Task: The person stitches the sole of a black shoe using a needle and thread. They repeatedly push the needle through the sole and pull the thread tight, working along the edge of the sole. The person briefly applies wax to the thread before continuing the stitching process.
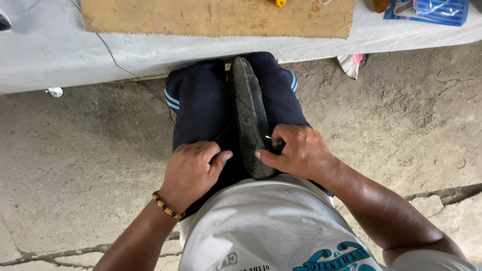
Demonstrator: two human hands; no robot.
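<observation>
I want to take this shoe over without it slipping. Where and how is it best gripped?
Probably the heel end of the shoe, taken from the right with thumb on the sole, as the right hand does. It stands on edge between the knees, so the narrow sides are open. The left hand rests on the thigh.

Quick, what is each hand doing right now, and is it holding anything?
Left hand: closed in a loose fist, resting on the dark trousers, holding nothing visible.
Right hand: closed, gripping the edge of the black shoe.
</observation>
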